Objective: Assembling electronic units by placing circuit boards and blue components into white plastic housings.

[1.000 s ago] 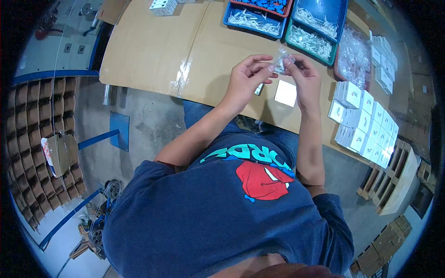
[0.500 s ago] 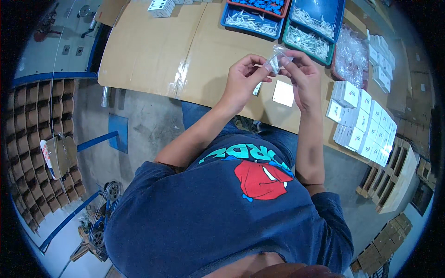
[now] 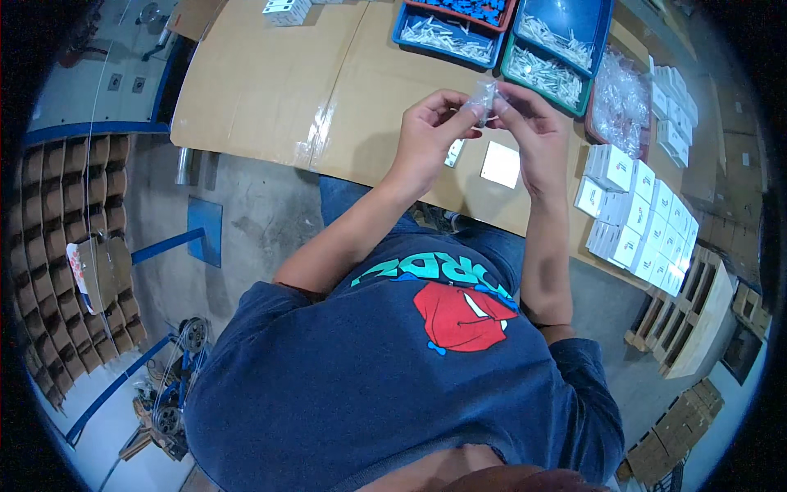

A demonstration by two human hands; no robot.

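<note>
Between my two hands, above the cardboard-covered table [image 3: 262, 90], is a small clear plastic bag [image 3: 485, 97] with something whitish in it. My left hand [image 3: 434, 135] pinches the bag's left side between thumb and fingers. On its right side my right hand [image 3: 533, 131] pinches it too. Below my hands a white square box [image 3: 500, 164] lies flat on the table. Just left of that, partly behind my left hand, is a small white piece with dark marks [image 3: 454, 153]. What exactly the bag holds is too small to make out.
Beyond my hands stand a blue tray [image 3: 402, 37] and a green tray [image 3: 584, 105] of small white parts, and a red tray of blue pieces [image 3: 467, 8]. A reddish tray [image 3: 592, 135] holds clear bags. Stacked white boxes [image 3: 639, 213] line the right table edge.
The bag has turned and bunched up between my fingertips. My hands stay in nearly the same place, and more of the small piece beside the white box shows.
</note>
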